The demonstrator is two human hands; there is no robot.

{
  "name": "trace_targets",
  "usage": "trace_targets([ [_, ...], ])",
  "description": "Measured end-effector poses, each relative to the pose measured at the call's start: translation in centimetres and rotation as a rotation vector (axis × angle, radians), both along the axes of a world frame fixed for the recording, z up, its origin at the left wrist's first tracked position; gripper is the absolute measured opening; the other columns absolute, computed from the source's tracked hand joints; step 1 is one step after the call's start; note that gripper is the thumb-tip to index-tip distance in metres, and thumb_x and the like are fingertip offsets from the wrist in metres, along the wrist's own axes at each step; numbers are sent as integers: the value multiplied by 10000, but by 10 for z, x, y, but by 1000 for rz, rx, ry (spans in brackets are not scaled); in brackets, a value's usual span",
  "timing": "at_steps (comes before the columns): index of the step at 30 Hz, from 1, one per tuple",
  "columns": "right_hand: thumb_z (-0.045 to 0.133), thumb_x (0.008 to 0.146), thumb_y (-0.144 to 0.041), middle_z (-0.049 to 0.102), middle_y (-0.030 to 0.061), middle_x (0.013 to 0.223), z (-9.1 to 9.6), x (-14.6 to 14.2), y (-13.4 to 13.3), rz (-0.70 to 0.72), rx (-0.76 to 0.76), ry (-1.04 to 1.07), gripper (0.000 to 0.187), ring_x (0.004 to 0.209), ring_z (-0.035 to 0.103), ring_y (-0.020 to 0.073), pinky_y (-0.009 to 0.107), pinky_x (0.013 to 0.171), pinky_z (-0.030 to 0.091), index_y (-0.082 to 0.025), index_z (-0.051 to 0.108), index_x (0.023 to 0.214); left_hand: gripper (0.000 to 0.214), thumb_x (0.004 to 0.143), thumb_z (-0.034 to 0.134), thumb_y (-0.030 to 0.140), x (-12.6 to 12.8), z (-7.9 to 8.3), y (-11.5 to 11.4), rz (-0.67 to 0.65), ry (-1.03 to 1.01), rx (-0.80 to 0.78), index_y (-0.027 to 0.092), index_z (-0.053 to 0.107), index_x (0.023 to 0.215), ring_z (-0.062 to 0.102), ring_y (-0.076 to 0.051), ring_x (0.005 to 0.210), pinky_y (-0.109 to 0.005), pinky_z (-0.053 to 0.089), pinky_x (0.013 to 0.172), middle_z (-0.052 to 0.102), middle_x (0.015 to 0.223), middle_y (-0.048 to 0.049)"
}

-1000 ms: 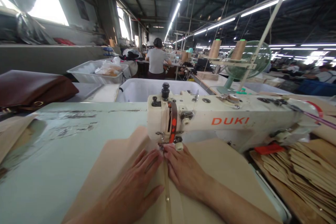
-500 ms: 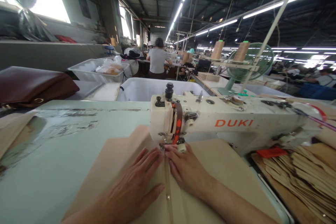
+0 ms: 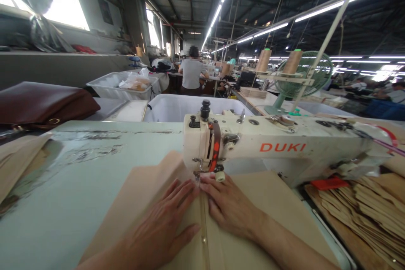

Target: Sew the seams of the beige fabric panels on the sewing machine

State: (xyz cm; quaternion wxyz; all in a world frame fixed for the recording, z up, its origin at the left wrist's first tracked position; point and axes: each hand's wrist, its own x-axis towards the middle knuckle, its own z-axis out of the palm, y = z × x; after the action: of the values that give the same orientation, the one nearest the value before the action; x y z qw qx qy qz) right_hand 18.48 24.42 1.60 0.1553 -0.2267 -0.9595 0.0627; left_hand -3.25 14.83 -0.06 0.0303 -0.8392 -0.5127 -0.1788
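Observation:
My left hand [image 3: 166, 221] lies flat on a beige sheet of material [image 3: 126, 202], its fingers stretched toward the needle area of a cream sewing machine [image 3: 240, 137]. On the right side of the seam, my right hand [image 3: 229, 204] presses down with its fingers extended and slightly bent, the tips close to the presser foot [image 3: 198, 176]. Between the hands runs a narrow zipper-like strip [image 3: 203, 219] with a small shiny metal piece on it. The needle itself is too small to make out, and the fingertips partly hide the material there.
Cut beige pieces [image 3: 354, 211] are stacked at the right beside a red item [image 3: 329, 183]. Behind the machine is a white bin [image 3: 171, 103]. A brown leather-like bag [image 3: 47, 103] lies left; thread cones [image 3: 292, 61] and a fan [image 3: 319, 71] stand behind. A person [image 3: 191, 74] is farther back.
The whole view has shifted slightly, with the machine a little farther right in the picture. Both hands stay on the material in nearly the same pose.

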Motion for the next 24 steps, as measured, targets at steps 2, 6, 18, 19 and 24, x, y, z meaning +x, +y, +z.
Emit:
trace_targets([
  [2, 476, 946, -195, 517, 16, 1443, -2, 1, 1, -10, -8, 19, 428, 1297, 466, 218, 508, 1211, 158, -260, 495, 1369, 690, 954, 564, 392, 1, 2, 0, -3, 1, -10, 214, 233, 1532, 359, -312, 1414, -514, 368, 1149, 403, 1529, -113],
  [6, 478, 942, -173, 529, 35, 1433, -3, -1, 2, -26, -1, 40, 424, 1289, 482, 223, 545, 1207, 130, -260, 518, 1354, 691, 959, 553, 383, 1, 3, 0, -9, 0, -20, 232, 215, 1542, 343, -310, 1423, -520, 357, 1154, 373, 1549, -95],
  [18, 489, 938, -173, 591, 59, 1360, -7, 2, 9, 2, -12, 69, 430, 1274, 511, 200, 516, 1202, 168, -267, 523, 1356, 716, 934, 591, 366, 0, -2, 2, -16, -56, 51, 249, 235, 1544, 382, -315, 1402, -512, 354, 1158, 411, 1525, -101],
  [19, 490, 936, -172, 602, 66, 1344, -8, 2, 10, 5, -13, 76, 427, 1265, 517, 204, 518, 1199, 172, -258, 529, 1352, 709, 936, 591, 367, -1, -2, 3, -18, -49, 46, 247, 242, 1542, 385, -311, 1400, -511, 354, 1158, 416, 1521, -102],
  [24, 494, 925, -154, 612, 76, 1325, -11, -2, 17, 22, -10, 87, 411, 1241, 534, 213, 518, 1190, 197, -223, 551, 1326, 637, 962, 551, 394, -2, -2, 10, -23, -11, 1, 214, 302, 1519, 362, -300, 1415, -535, 330, 1160, 400, 1528, -122],
])
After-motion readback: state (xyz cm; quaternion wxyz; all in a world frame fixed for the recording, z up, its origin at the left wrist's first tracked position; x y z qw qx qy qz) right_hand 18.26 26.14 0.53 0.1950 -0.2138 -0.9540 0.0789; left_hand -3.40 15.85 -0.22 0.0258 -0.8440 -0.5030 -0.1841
